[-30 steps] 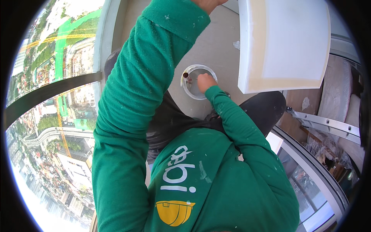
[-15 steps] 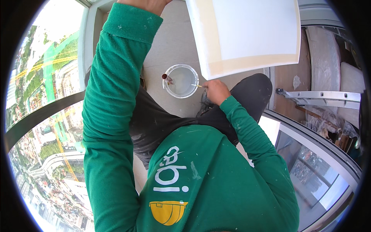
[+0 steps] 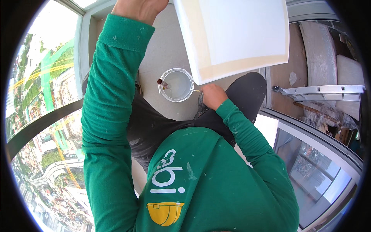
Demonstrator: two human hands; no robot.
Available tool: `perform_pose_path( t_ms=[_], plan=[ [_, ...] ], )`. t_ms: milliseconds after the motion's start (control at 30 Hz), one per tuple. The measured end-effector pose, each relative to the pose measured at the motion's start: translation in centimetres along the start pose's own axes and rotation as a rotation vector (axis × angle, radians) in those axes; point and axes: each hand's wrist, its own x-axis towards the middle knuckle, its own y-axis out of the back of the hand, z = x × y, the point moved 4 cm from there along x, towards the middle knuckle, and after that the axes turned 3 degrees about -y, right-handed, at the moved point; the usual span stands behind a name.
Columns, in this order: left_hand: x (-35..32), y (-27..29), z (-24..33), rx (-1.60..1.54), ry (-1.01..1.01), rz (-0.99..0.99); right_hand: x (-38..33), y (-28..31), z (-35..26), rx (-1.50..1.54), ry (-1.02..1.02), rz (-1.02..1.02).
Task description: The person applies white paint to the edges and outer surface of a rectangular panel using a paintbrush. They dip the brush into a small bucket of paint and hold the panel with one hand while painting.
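Note:
My left hand (image 3: 148,7) is at the top edge of the view, beside the left edge of a large white panel (image 3: 241,31) with beige bands along its borders. Its fingers are cut off by the frame, so their grip does not show. Below the panel's lower edge, my right hand (image 3: 213,96) is closed on a thin pale stick-like piece (image 3: 196,90) that reaches to the rim of a clear round bucket (image 3: 176,100). Cloudy liquid fills part of this bucket. A brown-handled tool (image 3: 162,82) leans over its left rim.
My bent legs (image 3: 247,91) frame the bucket on the grey floor (image 3: 162,46). Tall window glass (image 3: 42,77) runs along the left. At the right lie a metal ladder (image 3: 322,92), a plastic-wrapped slab (image 3: 319,54) and a sliding door frame (image 3: 309,135).
The panel has shifted left in view. The bucket and my right hand appear slightly lower and further left, still close together. More of my left hand shows at the top.

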Motion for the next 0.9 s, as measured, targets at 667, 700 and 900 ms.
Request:
perform_pose_path(
  t_ms=[667, 700, 900],
  plan=[
    [-1.7, -2.5, -7.1, 0.051, 0.442, 0.069, -23.9, 7.3, 5.0, 1.706, 0.612, -0.086],
    [-1.9, -2.8, -7.5, 0.052, 0.437, 0.057, -24.4, 7.6, 5.7, 1.731, 0.592, -0.074],
    [-3.6, -5.1, -9.8, -0.005, 0.484, -0.026, -26.2, 9.4, 9.2, 2.058, 0.816, 0.225]
  ],
)
